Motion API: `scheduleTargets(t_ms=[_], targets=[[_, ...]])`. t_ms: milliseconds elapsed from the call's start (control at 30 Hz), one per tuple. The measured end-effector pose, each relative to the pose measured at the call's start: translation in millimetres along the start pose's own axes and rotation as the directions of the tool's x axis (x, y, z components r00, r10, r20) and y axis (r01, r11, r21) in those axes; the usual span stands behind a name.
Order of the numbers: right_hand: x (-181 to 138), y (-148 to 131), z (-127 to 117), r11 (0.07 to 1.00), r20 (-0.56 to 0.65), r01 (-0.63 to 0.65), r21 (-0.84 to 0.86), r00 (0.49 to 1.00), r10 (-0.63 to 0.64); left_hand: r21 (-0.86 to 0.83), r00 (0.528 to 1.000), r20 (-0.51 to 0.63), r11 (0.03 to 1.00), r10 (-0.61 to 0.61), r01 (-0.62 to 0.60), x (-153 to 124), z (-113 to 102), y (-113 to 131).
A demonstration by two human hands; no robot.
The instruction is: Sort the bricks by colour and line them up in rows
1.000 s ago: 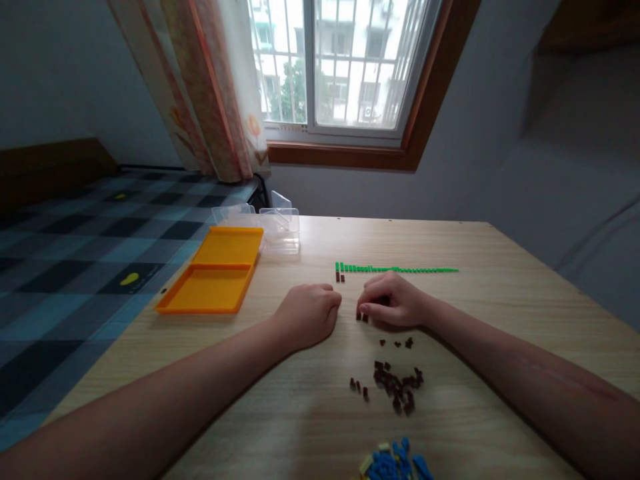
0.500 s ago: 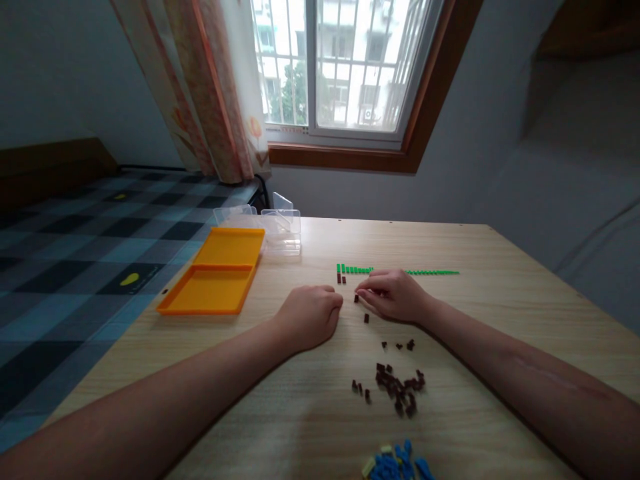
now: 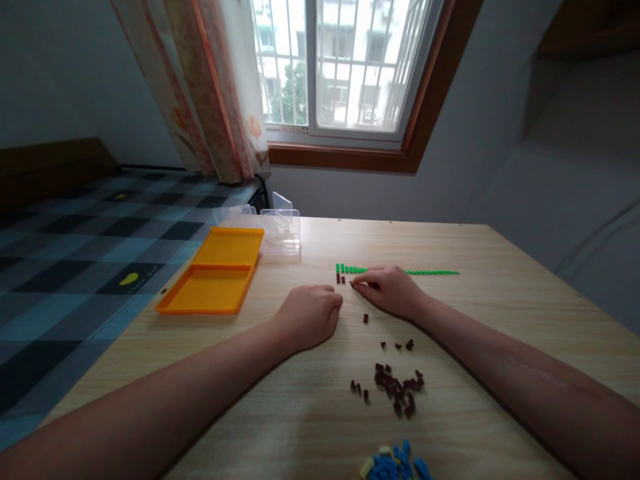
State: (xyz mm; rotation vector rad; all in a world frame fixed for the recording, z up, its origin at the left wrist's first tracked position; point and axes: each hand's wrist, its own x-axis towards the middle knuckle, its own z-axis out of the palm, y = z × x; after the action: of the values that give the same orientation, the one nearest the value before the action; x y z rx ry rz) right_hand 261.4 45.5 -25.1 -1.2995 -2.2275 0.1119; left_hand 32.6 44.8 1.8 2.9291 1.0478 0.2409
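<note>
Beside the brown pair [image 3: 341, 278], right hand [image 3: 387, 291] has arrived.

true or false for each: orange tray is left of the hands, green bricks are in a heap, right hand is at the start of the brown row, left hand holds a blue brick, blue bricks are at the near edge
1. The orange tray lies open to the left of both hands. True.
2. The green bricks lie in a heap. False: they form one long straight row.
3. The right hand has its fingertips beside the two brown bricks under the row's left end. True.
4. The left hand holds a blue brick. False: it rests closed on the table, and nothing shows in it.
5. The blue bricks sit at the near edge, nearer than the loose brown pile. True.
</note>
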Motion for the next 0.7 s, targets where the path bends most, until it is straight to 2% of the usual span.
scheduleTargets(t_ms=[233,700], targets=[[4.2,-2.0,4.4,0.997,-0.004,-0.045,-0.064,0.999,0.045,-0.010,1.000,0.012,1.000,-0.014,0.014,1.0,0.6,-0.1],[3.3,-8.1,3.8,0.997,-0.007,-0.081,-0.009,0.997,0.081,-0.007,1.000,0.014,1.000,-0.014,0.014,1.0,0.3,0.5]])
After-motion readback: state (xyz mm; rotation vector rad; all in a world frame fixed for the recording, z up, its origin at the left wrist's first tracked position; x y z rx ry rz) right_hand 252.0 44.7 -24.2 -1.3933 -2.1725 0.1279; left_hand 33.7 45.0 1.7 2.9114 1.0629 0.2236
